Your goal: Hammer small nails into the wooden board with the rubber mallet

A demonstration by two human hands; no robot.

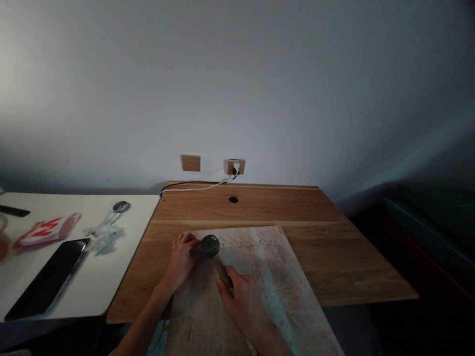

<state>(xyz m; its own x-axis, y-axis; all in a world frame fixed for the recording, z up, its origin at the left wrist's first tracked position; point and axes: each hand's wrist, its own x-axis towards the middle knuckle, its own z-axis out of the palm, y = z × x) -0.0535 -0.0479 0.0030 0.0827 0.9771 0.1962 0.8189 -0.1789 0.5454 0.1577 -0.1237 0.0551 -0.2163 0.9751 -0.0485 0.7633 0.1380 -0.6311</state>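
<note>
My right hand point(243, 301) is wrapped round the wooden handle of a hammer point(211, 246), whose dark round head is raised toward the camera. Beneath it lies a pale wooden board point(267, 282), overhanging the table's near edge. A row of small shiny nails point(240, 244) runs along the board's far side, to the right of the hammer head. My left hand point(182, 254) rests at the board's far left corner with its fingers pinched together. The hammer head covers the fingertips, so what they hold cannot be made out.
The board lies on a brown wooden table point(334, 262) against the wall. At the left, a white table point(122, 237) bears a black phone point(48, 277), a red and white packet point(50, 230), crumpled plastic point(106, 236) and a small round tin point(121, 206). Cables run to a wall socket point(230, 167).
</note>
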